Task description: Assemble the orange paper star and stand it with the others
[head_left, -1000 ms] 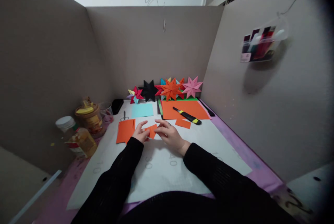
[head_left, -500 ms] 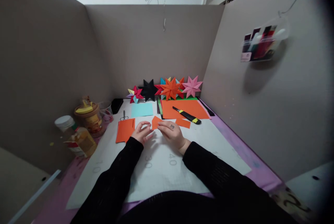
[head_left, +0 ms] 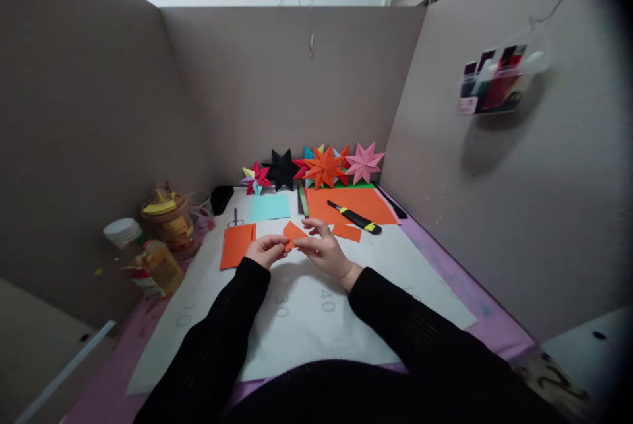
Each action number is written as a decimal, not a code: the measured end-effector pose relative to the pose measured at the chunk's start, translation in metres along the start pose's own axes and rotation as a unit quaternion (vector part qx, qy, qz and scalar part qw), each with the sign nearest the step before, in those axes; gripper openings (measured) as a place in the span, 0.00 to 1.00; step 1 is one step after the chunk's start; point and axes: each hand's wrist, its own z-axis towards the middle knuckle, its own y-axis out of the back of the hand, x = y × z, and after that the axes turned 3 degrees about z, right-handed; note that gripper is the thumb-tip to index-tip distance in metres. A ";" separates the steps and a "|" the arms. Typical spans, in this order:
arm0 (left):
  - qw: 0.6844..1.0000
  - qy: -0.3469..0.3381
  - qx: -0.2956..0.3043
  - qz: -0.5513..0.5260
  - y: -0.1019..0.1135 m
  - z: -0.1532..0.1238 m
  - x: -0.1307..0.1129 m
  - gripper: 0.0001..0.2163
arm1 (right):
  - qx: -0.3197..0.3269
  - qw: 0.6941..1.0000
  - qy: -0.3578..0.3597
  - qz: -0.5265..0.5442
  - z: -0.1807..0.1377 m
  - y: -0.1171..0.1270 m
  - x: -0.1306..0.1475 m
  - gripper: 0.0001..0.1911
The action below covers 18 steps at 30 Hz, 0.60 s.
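Note:
My left hand [head_left: 267, 250] is closed, pinching a small folded piece of orange paper [head_left: 293, 231] by its left lower edge. The paper has a pointed top and is held just above the white mat. My right hand [head_left: 329, 252] is at the paper's right side with its fingers spread; one fingertip lies at the paper's lower edge, and whether it presses there I cannot tell. Just beyond the right hand lies a small orange paper rectangle [head_left: 347, 233]. Left of my left hand rests a stack of orange paper pieces [head_left: 236, 247].
A black and yellow utility knife [head_left: 357, 218] lies across a large orange sheet [head_left: 321, 203]. Nearby are a light blue sheet [head_left: 270, 207] and small scissors [head_left: 236, 218]. Folded paper stars [head_left: 326, 167] lean on the back panel. A glue-like bottle [head_left: 153, 262] and pot [head_left: 171, 223] stand left.
My left hand has gone from open fingers to a pinch on the orange paper. The right hand's fingers have spread apart from their grip, and the paper has tilted and shifted slightly.

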 end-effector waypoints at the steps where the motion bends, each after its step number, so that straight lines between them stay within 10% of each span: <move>1: 1.000 -0.007 0.000 0.012 0.000 0.000 0.001 0.14 | 0.006 1.000 -0.017 0.025 0.001 0.001 0.001 0.08; 18: 0.991 -0.072 0.023 0.109 0.000 -0.001 0.001 0.08 | 0.088 0.979 -0.111 0.144 0.007 0.006 0.003 0.05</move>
